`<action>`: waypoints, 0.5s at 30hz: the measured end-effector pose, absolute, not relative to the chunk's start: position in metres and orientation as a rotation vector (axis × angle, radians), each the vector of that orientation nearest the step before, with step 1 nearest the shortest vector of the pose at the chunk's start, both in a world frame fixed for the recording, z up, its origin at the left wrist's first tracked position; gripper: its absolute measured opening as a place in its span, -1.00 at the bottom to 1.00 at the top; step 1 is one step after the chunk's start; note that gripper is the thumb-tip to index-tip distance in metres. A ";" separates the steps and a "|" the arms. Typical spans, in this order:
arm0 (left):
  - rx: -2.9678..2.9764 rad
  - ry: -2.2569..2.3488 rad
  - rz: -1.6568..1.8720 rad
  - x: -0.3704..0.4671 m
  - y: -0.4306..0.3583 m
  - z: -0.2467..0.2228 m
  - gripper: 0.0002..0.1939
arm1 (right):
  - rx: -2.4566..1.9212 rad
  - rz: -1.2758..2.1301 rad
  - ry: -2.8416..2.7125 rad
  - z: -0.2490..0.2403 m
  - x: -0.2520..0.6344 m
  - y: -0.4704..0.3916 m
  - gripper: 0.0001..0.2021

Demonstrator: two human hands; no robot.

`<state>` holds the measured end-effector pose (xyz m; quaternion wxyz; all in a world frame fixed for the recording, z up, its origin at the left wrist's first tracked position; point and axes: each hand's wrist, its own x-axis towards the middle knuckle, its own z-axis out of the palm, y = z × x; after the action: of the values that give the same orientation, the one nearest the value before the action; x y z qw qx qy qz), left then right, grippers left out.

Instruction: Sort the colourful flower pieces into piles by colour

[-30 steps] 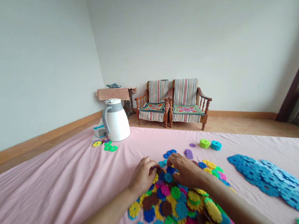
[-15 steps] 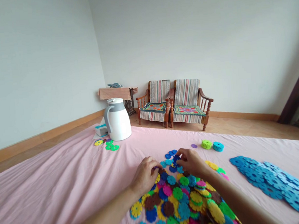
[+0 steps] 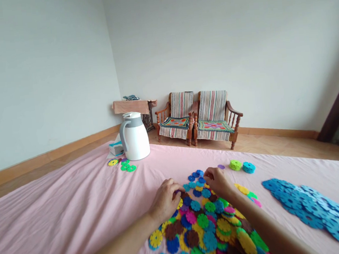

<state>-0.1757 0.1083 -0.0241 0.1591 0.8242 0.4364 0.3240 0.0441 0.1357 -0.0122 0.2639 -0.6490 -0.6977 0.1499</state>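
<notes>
Many notched plastic discs in mixed colours (image 3: 209, 241) lie in a pile on the pink cloth (image 3: 85, 213). My left hand (image 3: 167, 197) rests at the upper left edge of the pile, fingers curled over discs there; what its fingertips hold, if anything, is hidden. My right hand (image 3: 217, 180) is at the far end of the pile with fingers bent together, beside a few dark blue discs (image 3: 195, 175); nothing can be made out in its fingertips. To the right lies a large heap of blue discs (image 3: 310, 207).
A white and grey jug (image 3: 135, 140) stands at the back left, next to a tissue box (image 3: 116, 148) and several loose discs (image 3: 128, 167). Lime discs (image 3: 235, 164) and cyan discs (image 3: 248, 167) form two short stacks. Two wooden chairs (image 3: 213, 125) stand beyond the cloth.
My right hand has moved slightly right, away from the dark blue discs, and the dark blue disc at its fingertips no longer shows there. My left hand has stayed about in place.
</notes>
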 end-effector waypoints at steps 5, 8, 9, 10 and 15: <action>2.359 1.249 0.923 -0.175 0.109 -0.025 -0.70 | -1.671 0.387 -2.129 -0.005 0.049 0.116 -0.83; 2.366 1.248 0.926 -0.175 0.110 -0.026 -0.71 | -1.651 0.389 -2.189 -0.004 0.050 0.112 -0.78; 2.368 1.248 0.926 -0.175 0.110 -0.026 -0.71 | -1.647 0.391 -2.196 -0.004 0.051 0.112 -0.79; 2.371 1.247 0.926 -0.175 0.110 -0.026 -0.71 | -1.644 0.394 -2.198 -0.004 0.051 0.112 -0.80; 2.370 1.246 0.931 -0.175 0.110 -0.027 -0.70 | -1.620 0.428 -2.167 -0.002 0.050 0.107 -0.86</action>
<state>-0.1755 0.1100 -0.0270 0.1529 0.8262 0.4343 0.3246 0.0497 0.1065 -0.0023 0.1996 -0.5796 -0.7752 0.1530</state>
